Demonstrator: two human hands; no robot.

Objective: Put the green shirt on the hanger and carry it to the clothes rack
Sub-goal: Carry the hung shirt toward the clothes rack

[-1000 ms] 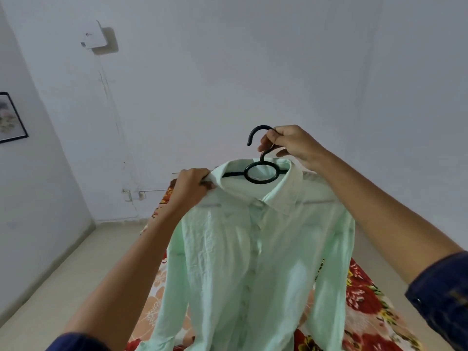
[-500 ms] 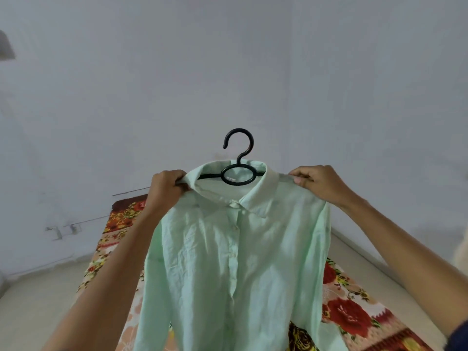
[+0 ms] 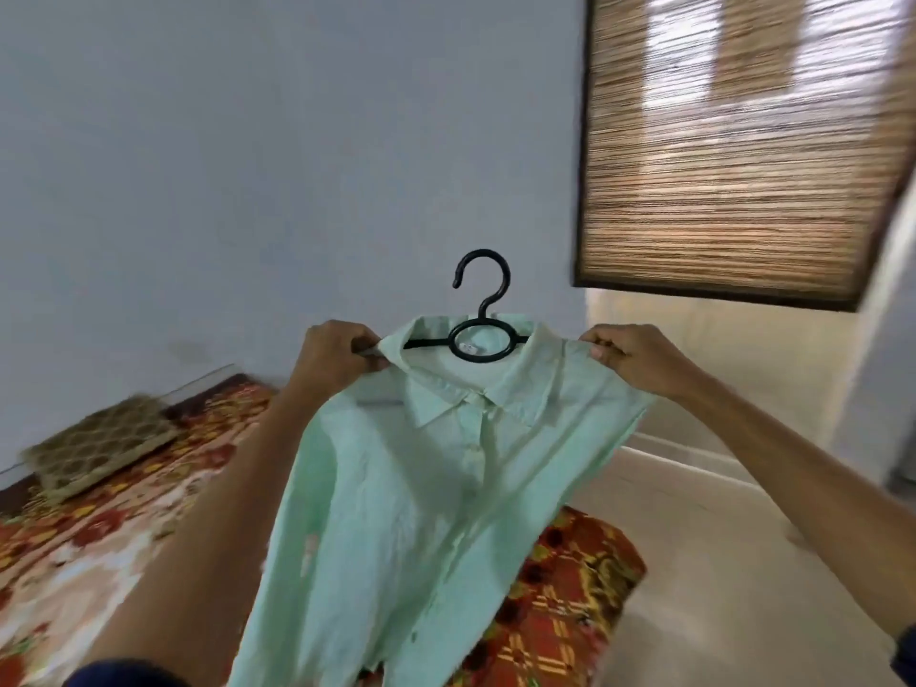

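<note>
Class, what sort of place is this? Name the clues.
Probably a bedroom at home: a bed with a floral sheet and a pillow against a plain wall, and a window blind.
</note>
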